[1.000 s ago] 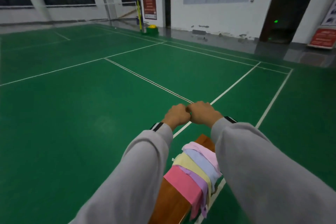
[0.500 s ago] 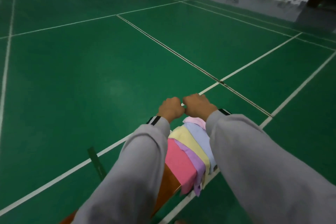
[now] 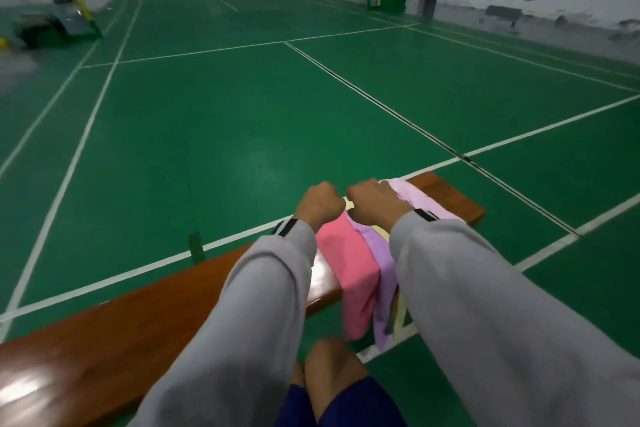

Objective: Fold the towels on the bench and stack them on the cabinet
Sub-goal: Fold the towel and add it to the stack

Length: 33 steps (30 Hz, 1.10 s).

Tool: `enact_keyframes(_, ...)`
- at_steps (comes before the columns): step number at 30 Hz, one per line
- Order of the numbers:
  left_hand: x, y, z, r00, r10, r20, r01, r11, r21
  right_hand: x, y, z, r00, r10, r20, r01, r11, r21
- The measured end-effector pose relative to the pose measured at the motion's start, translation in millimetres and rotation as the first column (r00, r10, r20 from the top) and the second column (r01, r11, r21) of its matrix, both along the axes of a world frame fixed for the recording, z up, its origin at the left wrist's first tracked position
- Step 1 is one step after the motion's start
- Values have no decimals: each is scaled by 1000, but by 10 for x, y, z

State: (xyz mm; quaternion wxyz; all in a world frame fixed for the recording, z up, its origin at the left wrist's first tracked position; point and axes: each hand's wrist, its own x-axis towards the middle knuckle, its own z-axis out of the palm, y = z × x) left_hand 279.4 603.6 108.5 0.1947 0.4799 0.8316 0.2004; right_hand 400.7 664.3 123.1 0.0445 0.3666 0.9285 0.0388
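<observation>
A long brown wooden bench (image 3: 121, 329) runs from the lower left to the middle right. Several towels are draped side by side across it: a pink towel (image 3: 346, 263), a purple towel (image 3: 375, 253), a sliver of a yellow towel (image 3: 382, 235) and a pale pink towel (image 3: 419, 199). My left hand (image 3: 320, 203) and my right hand (image 3: 375, 204) are curled into fists, close together over the towels' far edge. I see nothing held in either fist. My grey sleeves hide part of the towels. No cabinet is in view.
Green court floor with white lines surrounds the bench. A net post on a green base (image 3: 74, 7) stands far left, another post base (image 3: 393, 0) far right by the wall. My knees (image 3: 332, 367) are against the bench's near side.
The view has swung left and dropped, so the bench now lies across the frame. Both fists have stayed together and come down over the towels.
</observation>
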Motion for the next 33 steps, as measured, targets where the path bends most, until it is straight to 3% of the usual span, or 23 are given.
enact_keyframes(3,373,-347,74,1000,-22,-17,22,1000,1,348,-398,-65,999,49,7,-49,999,-11)
enact_keyframes(6,664,-568,115,999,-22,-46,23,999,32,598,-595,-102,993,51,-107,-54,998,-24)
enact_keyframes(12,1097,-637,161,994,-70,-79,74,996,46,973,-652,-187,983,-66,-171,42,989,-139)
enact_keyframes(23,1212,377,-170,958,-263,-112,260,965,-42,1166,289,-427,967,-241,-87,220,954,-204)
enact_keyframes(33,1285,1399,-754,940,-341,25,342,936,-80,1187,1284,-1159,930,-367,3,357,903,-239)
